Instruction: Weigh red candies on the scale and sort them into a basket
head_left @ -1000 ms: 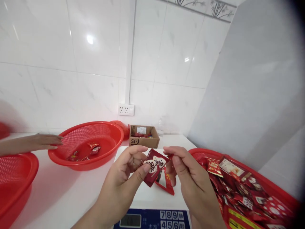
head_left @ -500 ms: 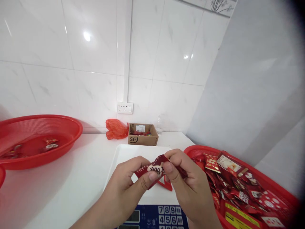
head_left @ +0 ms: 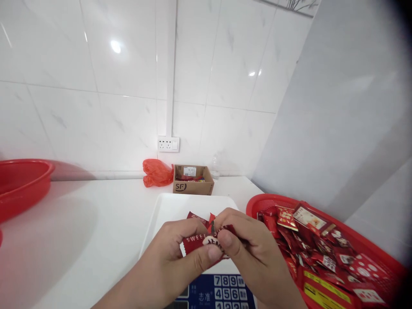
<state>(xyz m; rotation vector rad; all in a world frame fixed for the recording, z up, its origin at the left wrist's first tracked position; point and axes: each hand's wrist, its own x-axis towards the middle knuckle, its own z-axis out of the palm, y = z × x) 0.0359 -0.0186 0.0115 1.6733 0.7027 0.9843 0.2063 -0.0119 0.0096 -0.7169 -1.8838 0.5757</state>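
My left hand (head_left: 175, 246) and my right hand (head_left: 249, 246) are both closed on a dark red wrapped candy (head_left: 195, 245) lettered "SWEET". My thumbs press its front face, and my other fingers are behind it. The candy is held nearly level above the white weighing scale (head_left: 161, 210). Just behind my fingers shows another red wrapper end (head_left: 197, 217); whether it lies on the scale or is held, I cannot tell. The blue keypad panel (head_left: 209, 289) sits below my hands, partly covered by them.
At right stands a red plastic basket (head_left: 257, 199) heaped with red-wrapped sweets (head_left: 322, 253). Part of a red basin (head_left: 28, 191) shows at left. Along the back are a crumpled red bag (head_left: 157, 172), a small cardboard box (head_left: 196, 187) with packets, and a clear bottle (head_left: 215, 167).
The large red basin has shifted left, partly out of view. The candy in my hands has turned from slanted to nearly level, and a second wrapper end now shows behind it.
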